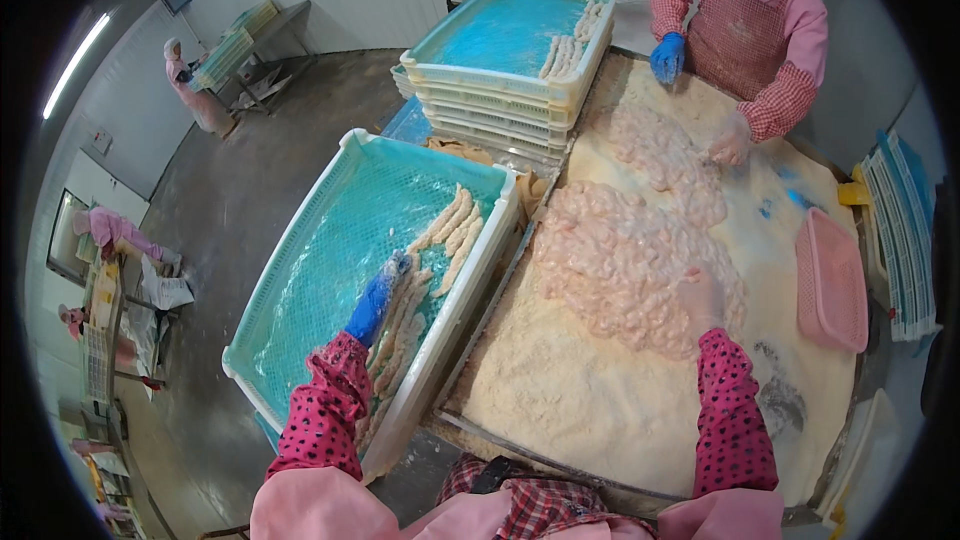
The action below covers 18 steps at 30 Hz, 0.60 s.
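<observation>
My left hand (376,302), in a blue glove dusted with powder, reaches into a white-rimmed tray (300,210) lined with teal mesh. Its fingers are pressed together on a powder-coated meat strip at the end of a row of coated meat strips (385,360) along the tray's right side. More strips (455,230) lie just beyond the fingertips. My right hand (703,302), in a thin pale glove, is at the near right part of a heap of raw pinkish meat strips (610,250). Its fingers curl into the meat, partly hidden by it.
Pale powder (560,370) covers the metal-edged worktable. Across it, a co-worker's blue-gloved hand (667,58) and pale-gloved hand (730,138) are near the meat. A stack of trays (500,90) stands beyond my tray. A pink basket (830,280) is at right.
</observation>
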Available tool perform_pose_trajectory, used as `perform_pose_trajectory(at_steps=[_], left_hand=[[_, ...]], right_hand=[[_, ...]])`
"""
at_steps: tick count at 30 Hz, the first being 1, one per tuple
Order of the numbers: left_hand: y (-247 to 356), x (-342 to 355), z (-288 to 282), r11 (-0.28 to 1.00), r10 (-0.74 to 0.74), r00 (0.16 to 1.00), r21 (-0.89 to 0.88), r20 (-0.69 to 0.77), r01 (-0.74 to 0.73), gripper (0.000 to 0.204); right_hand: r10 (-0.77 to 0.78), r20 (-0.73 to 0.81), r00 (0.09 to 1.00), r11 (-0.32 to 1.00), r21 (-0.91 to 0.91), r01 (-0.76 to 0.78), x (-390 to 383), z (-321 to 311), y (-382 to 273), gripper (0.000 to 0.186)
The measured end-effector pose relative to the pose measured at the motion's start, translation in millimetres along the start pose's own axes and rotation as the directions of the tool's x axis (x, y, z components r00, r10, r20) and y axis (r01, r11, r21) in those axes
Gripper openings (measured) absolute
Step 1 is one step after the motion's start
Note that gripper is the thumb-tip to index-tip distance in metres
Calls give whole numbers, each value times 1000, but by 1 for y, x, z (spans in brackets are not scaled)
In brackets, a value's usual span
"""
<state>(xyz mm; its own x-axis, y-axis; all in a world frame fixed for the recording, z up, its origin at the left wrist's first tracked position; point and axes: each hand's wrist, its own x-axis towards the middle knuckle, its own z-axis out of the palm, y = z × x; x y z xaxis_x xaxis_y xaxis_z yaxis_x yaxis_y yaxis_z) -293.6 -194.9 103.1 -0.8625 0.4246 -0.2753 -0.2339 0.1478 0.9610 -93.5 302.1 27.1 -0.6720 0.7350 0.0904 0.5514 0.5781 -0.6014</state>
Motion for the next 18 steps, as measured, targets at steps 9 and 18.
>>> perform_pose_trajectory(at_steps=[9,18], left_hand=[[-38,-101,-55,947,21,1000,320,15,-25,57],[-30,-123,176,553,226,772,574,594,-604,76]], right_hand=[[37,-31,999,781,625,-10,-32,-67,-2,19],[-190,590,785,981,131,139,-181,-105,14,71]])
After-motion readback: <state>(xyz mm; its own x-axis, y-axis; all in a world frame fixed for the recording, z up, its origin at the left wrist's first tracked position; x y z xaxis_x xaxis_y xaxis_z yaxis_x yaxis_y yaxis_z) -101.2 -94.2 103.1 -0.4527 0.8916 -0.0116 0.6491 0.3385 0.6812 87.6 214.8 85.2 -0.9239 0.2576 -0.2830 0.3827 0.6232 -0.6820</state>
